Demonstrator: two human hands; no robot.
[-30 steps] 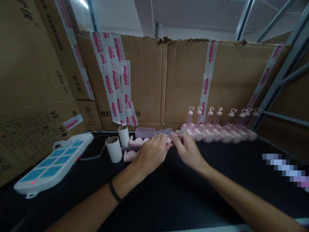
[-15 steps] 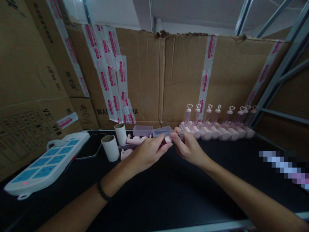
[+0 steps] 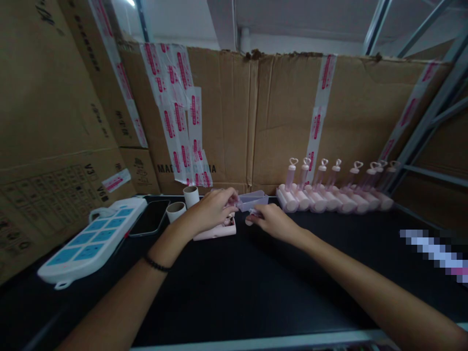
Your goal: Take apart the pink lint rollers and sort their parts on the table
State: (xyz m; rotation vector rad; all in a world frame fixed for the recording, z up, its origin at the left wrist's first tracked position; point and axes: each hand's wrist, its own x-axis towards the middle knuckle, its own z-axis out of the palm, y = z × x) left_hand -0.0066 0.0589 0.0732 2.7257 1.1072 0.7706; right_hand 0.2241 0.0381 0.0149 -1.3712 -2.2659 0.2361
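My left hand (image 3: 210,210) is over a pale pink open holder (image 3: 215,233) on the black tabletop. Its fingers are curled together near a small translucent piece, and what they grip is mostly hidden. To the right, just above the table, my right hand (image 3: 277,222) pinches a small pink round-ended piece (image 3: 249,221) with a clear part. Behind the hands lies a translucent lilac tray (image 3: 253,200). Pink cylindrical bodies (image 3: 317,201) stand in a row at the back right, with clear tubes topped by heart-shaped loops (image 3: 323,163) rising behind them.
Two white cardboard tubes (image 3: 176,211) stand left of my left hand. A phone (image 3: 149,218) and a white power strip with blue sockets (image 3: 95,239) lie further left. A taped cardboard wall (image 3: 226,122) closes off the back, and a metal frame rises at right.
My hands have parted. The left has moved left over the pink holder, while the right has stayed near the middle with the small piece. The view has shifted slightly.
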